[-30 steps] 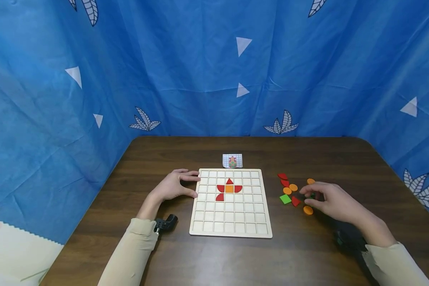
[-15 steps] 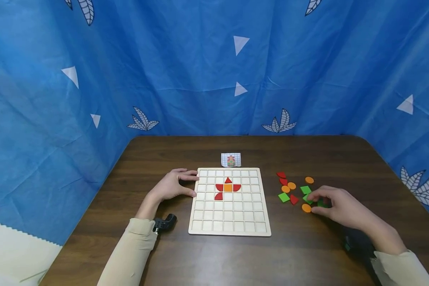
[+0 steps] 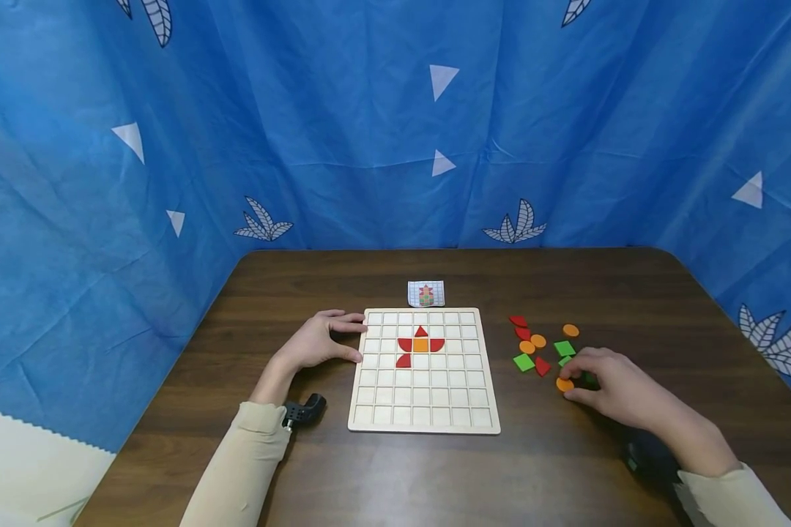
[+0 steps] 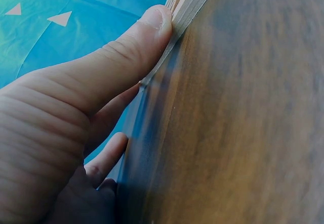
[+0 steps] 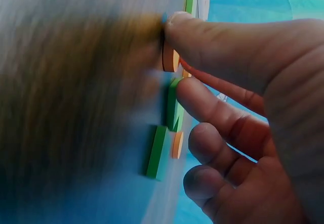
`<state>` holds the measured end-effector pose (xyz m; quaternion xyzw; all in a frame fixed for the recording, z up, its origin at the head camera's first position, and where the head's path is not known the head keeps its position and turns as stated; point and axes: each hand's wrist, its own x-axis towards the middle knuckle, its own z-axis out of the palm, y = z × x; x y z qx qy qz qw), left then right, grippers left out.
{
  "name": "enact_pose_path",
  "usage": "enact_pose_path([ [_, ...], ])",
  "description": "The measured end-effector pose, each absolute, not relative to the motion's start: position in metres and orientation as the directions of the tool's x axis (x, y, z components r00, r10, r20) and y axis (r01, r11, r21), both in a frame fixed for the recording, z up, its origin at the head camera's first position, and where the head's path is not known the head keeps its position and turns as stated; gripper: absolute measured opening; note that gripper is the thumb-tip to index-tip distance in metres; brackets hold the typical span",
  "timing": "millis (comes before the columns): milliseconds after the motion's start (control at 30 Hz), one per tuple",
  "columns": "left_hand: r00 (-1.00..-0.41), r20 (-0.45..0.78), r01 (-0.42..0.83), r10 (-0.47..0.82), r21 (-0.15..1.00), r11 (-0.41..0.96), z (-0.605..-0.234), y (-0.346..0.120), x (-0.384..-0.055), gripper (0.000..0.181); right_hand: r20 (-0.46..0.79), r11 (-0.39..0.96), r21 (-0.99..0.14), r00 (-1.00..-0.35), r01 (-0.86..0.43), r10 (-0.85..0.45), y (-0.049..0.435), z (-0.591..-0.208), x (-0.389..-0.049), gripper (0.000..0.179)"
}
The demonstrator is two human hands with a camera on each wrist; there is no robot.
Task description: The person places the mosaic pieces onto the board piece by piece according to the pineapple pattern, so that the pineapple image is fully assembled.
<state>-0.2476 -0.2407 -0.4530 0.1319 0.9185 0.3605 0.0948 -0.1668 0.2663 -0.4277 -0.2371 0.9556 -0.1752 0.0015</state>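
Observation:
A pale wooden grid board [image 3: 422, 419] lies flat on the table, with a red triangle [image 3: 420, 332], an orange square [image 3: 420, 345] and several red rounded-edge pieces [image 3: 403, 361] set in its cells. Against its left edge rest the thumb and fingertips of my left hand [image 3: 313, 342], fingers extended. My right hand [image 3: 613, 382] pinches an orange disc [image 3: 563, 385] between thumb and index finger at the near side of the loose pieces. In the right wrist view the thumb partly covers that disc [image 5: 170, 61]. Green pieces [image 5: 157, 153] lie beside the fingers, partly hidden by the hand in the head view.
Loose pieces lie right of the board: red ones [image 3: 522, 333], other orange discs [image 3: 570, 331], and green squares [image 3: 524, 362]. A small pattern card [image 3: 426, 293] sits behind the board. A blue curtain [image 3: 369, 146] hangs behind the brown table [image 3: 409, 476].
My right hand first drew back rightward, uncovering green pieces, then came left and near to the orange disc, which it now pinches. My left hand stays at the board's edge.

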Motion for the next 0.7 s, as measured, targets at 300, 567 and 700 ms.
enact_pose_path([
  [300, -0.947, -0.078, 0.177, 0.311, 0.683, 0.709, -0.454, -0.242, -0.248, 0.060, 0.021, 0.831, -0.347, -0.889, -0.435, -0.457, 0.254, -0.425, -0.164, 0.020],
  [567, -0.945, -0.071, 0.186, 0.321, 0.688, 0.702, -0.454, -0.240, -0.248, 0.059, 0.038, 0.823, -0.339, -0.881, -0.456, -0.472, 0.251, -0.426, -0.164, 0.022],
  [700, -0.945, -0.073, 0.184, 0.318, 0.687, 0.703, -0.455, -0.240, -0.247, 0.059, 0.046, 0.828, -0.341, -0.888, -0.444, -0.457, 0.246, -0.422, -0.166, 0.023],
])
